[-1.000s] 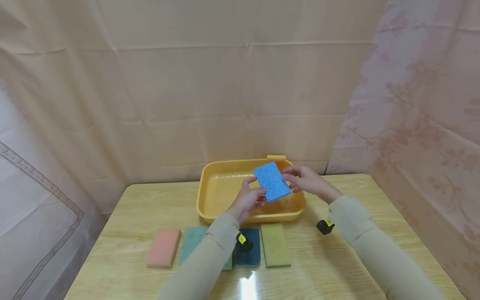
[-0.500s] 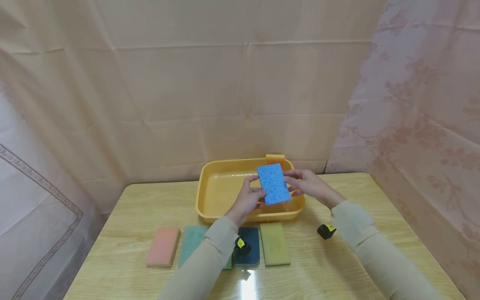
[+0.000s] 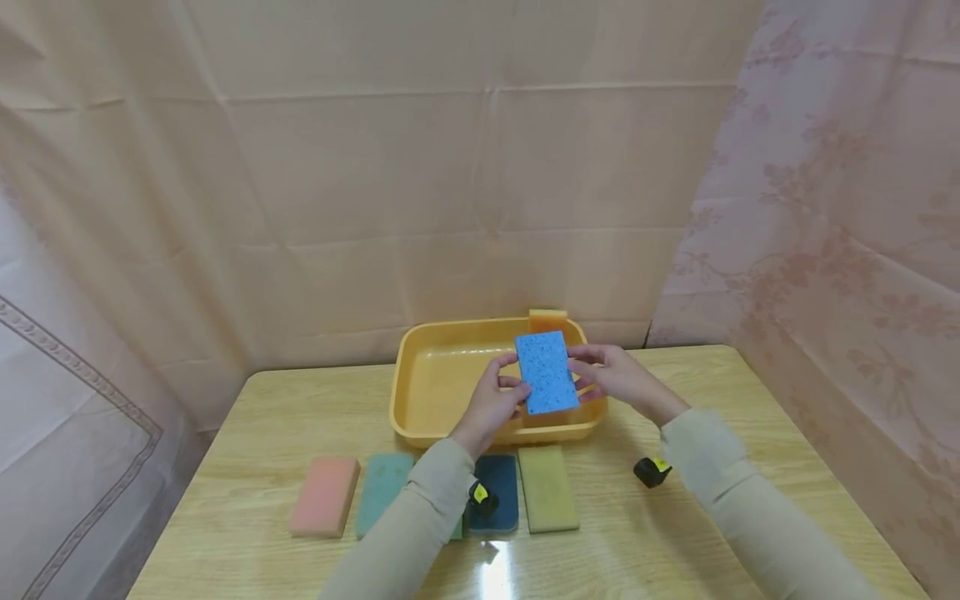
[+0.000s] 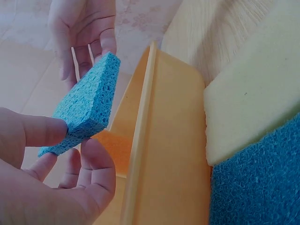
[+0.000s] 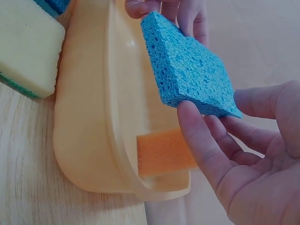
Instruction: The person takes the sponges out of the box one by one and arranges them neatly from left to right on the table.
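Note:
A blue speckled sponge [image 3: 549,372] is held up over the yellow plastic basin [image 3: 408,392] by both hands. My left hand [image 3: 491,404] pinches its left side, thumb on the near face and fingers behind, as the left wrist view shows. At the opposite edge is my right hand [image 3: 622,379]; in the right wrist view its thumb and fingers [image 5: 199,133] are on the sponge's edge and underside. The sponge's porous face [image 5: 197,65] is turned up toward the head camera.
An orange sponge [image 5: 164,152] stands at the basin's back right corner. In front of the basin lie a pink sponge [image 3: 325,497], a green one [image 3: 385,483] partly behind my left sleeve, a dark blue one [image 3: 501,475] and a yellow one [image 3: 549,490].
The blue sponge has turned from a slant to nearly upright and shifted slightly right and down in the head view. Both hands stay at its sides throughout.

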Demonstrator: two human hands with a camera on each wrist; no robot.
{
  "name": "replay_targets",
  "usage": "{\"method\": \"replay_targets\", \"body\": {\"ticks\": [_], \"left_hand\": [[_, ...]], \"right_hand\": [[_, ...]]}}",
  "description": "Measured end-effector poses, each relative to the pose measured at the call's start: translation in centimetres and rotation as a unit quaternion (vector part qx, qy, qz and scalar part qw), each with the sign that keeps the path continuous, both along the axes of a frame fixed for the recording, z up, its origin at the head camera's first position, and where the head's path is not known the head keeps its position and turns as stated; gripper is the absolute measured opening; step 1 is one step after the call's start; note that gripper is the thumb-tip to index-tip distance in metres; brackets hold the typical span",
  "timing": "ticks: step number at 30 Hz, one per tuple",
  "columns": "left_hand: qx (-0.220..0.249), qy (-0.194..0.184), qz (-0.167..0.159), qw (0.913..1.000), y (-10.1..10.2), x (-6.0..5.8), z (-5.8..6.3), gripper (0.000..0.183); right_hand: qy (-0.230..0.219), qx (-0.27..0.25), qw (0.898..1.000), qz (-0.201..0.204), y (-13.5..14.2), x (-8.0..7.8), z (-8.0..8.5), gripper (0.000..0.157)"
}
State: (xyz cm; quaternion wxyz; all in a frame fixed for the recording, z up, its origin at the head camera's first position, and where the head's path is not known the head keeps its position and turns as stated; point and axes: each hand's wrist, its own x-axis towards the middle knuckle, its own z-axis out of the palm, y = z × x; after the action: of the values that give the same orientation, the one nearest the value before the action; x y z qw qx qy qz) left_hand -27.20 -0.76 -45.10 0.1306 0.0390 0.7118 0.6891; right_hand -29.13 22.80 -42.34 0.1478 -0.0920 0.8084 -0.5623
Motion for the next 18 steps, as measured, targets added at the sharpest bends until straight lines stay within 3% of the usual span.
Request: {"method": "replay_targets", "body": {"ticks": [10, 18], "left_hand": [[-0.016, 0.005, 0.006, 0.9998, 0.0, 0.1, 0.0, 0.051], [-0.020, 0.019, -0.015, 0.9995, 0.0, 0.7, -0.2, 0.052]], "right_hand": [[0.008, 0.001, 1.000, -0.003, 0.0, 0.5, -0.1, 0.053], [0.021, 0.016, 1.000, -0.010, 0.2, 1.2, 0.2, 0.053]]}}
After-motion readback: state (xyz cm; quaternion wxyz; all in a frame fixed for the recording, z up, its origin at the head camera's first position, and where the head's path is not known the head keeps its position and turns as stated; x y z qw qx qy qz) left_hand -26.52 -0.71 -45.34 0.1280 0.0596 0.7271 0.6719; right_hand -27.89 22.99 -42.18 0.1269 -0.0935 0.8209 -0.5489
